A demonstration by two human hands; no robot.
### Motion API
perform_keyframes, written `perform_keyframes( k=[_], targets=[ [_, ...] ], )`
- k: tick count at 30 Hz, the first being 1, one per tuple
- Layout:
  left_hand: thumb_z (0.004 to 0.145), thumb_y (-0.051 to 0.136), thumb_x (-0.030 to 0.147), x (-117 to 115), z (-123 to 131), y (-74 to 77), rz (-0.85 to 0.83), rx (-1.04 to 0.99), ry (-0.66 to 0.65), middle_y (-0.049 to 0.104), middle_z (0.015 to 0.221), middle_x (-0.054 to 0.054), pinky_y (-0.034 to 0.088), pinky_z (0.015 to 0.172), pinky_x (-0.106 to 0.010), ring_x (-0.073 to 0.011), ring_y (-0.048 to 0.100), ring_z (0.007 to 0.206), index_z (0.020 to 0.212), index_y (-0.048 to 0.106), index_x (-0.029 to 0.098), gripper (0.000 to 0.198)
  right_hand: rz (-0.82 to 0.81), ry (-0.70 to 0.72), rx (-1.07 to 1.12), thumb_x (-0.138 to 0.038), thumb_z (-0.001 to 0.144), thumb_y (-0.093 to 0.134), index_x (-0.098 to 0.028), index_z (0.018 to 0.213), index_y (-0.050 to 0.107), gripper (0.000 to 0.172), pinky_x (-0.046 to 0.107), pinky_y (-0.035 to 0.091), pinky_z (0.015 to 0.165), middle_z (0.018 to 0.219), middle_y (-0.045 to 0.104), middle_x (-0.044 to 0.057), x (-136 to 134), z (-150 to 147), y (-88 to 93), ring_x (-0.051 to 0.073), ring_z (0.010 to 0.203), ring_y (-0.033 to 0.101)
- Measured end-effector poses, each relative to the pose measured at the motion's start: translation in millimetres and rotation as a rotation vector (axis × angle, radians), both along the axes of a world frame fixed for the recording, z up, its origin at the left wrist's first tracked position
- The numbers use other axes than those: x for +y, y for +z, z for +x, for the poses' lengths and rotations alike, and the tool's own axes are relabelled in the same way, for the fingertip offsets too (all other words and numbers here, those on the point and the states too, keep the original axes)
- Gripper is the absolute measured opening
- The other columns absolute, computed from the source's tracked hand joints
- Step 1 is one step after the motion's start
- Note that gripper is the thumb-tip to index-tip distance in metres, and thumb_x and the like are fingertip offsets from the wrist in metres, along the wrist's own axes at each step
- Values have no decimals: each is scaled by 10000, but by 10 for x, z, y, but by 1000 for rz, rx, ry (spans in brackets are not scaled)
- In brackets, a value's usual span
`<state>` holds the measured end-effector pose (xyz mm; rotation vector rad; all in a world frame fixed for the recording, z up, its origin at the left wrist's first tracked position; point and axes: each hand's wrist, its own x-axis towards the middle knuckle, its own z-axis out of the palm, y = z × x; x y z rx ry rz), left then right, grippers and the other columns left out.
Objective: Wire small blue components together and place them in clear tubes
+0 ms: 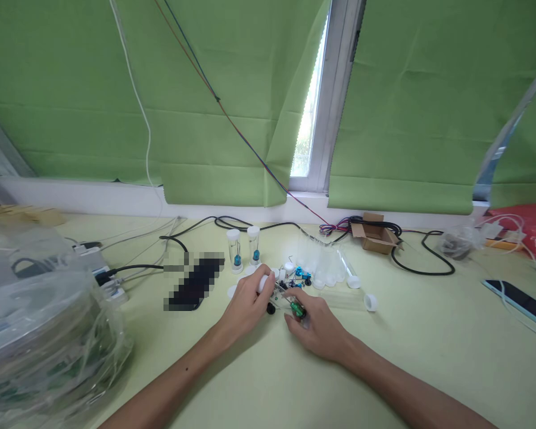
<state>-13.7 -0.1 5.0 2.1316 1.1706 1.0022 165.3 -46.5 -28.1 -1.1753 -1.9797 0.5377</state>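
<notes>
My left hand (250, 297) is closed on a small white round part (264, 283), which looks like a cap. A screwdriver with a green handle (297, 308) is gripped in my right hand (319, 325). Its thin shaft points up and left toward the white part; whether the tip touches it I cannot tell. Just beyond my hands lie small blue metal pieces (299, 272) and black parts, partly hidden by my fingers. A black round piece (270, 308) rests between my hands. Two transparent tubes with white caps (234, 233) stand behind, each with a blue piece and dark wire inside.
Several transparent tubes (328, 268) lie behind my right hand, another with a white cap (370, 302) beside it. A small open cardboard box (374, 233) sits among black cables at the back. A phone (522, 304) is far right; a plastic-wrapped reel (49, 333) stands left.
</notes>
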Motion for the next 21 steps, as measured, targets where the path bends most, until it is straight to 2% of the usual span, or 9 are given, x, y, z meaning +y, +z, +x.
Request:
perform_keyframes(
  k=[5, 11, 21],
  targets=[
    [970, 316, 376, 25, -15, -18, 38, 50, 4, 361, 588, 56, 248, 538, -261, -130, 296, 530, 773, 422, 218, 274, -20, 8, -14, -147, 812, 536, -210, 1142, 542, 336, 235, 363, 589, 656, 525, -58, -8, -3, 7, 122, 567, 481],
    [975, 276, 316, 45, -31, -36, 79, 125, -10, 414, 636, 43, 276, 580, -268, -146, 355, 575, 775, 394, 224, 250, -41, 11, -28, -144, 799, 531, -216, 1123, 547, 332, 228, 350, 577, 650, 523, -57, -9, -6, 9, 123, 563, 476],
    [956, 281, 268, 62, -65, -31, 99, 259, 6, 472, 641, 29, 298, 584, -269, -167, 427, 572, 794, 420, 231, 217, -59, 16, -33, -149, 791, 529, -215, 1086, 557, 304, 224, 340, 557, 614, 483, -69, 5, -9, -2, 115, 535, 449]
  ],
)
